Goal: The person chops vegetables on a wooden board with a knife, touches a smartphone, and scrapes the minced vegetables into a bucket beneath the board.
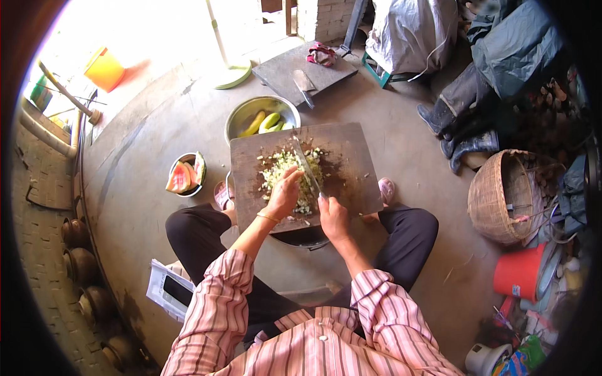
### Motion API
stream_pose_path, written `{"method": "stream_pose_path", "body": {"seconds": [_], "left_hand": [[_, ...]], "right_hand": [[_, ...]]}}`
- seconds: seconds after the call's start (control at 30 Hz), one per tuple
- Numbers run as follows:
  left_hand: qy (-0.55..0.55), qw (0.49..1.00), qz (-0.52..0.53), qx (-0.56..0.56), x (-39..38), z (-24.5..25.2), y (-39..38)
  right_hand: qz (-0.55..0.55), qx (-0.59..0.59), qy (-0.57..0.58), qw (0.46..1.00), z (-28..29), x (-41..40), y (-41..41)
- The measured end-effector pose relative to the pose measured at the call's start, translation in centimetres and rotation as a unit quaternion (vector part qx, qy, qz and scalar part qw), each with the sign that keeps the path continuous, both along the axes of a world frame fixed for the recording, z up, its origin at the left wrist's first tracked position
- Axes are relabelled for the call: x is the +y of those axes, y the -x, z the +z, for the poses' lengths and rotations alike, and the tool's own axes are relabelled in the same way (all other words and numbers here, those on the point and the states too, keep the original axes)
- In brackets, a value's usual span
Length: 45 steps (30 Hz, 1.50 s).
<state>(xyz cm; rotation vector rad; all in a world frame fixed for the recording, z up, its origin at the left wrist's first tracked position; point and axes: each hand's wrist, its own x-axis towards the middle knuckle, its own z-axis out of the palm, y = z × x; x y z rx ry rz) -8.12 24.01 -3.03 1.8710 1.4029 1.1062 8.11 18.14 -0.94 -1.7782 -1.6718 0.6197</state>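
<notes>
My right hand (334, 217) is closed round the handle of a kitchen knife (305, 164), whose blade lies over a heap of finely chopped pale green vegetable (281, 168). Beside the blade, on its left, my left hand (284, 192) is over the heap with its fingers bent; whether it grips or only touches the pieces, I cannot tell. Both hands are above a dark-stained wooden cutting board (357, 160), which rests over a dark round vessel (301, 238) mostly hidden beneath it. A metal basin (230, 123) with whole yellow-green vegetables (269, 122) stands just beyond the board.
A small bowl (192, 192) of melon pieces (180, 177) stands at left. A cleaver (304, 84) and a red cloth (321, 54) lie on a low grey slab (277, 70). At right are rubber boots (439, 115), a wicker basket (487, 202) and a red bucket (519, 271).
</notes>
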Motion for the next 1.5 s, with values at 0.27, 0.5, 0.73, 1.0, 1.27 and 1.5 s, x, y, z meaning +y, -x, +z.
{"method": "stream_pose_path", "body": {"seconds": [0.27, 0.5, 0.73, 1.0, 1.27, 1.5], "left_hand": [[-0.083, 0.989, 0.092, 0.080, -2.2, -0.6, 3.2], [0.039, 0.978, 0.189, 0.077, -3.6, -3.1, 3.1], [0.044, 0.981, 0.187, 0.006, -2.2, -2.9, 0.3], [-0.053, 0.990, 0.125, 0.046, 0.1, -1.2, -0.4], [0.076, 0.949, 0.263, 0.154, -1.6, -1.4, 5.4], [0.114, 0.958, 0.236, 0.116, -0.9, -3.9, 4.1]], "right_hand": [[0.049, -0.038, -0.016, 0.998, -0.2, -1.1, 1.3], [0.077, -0.011, -0.020, 0.997, 3.1, -2.0, 2.6], [0.070, -0.029, 0.002, 0.997, 1.1, -1.5, 1.5], [0.020, -0.074, -0.024, 0.997, 0.2, -0.5, 0.4], [0.050, -0.017, -0.054, 0.997, 3.2, -1.4, 1.7], [0.059, -0.023, 0.015, 0.998, 0.9, -2.0, 1.3]]}}
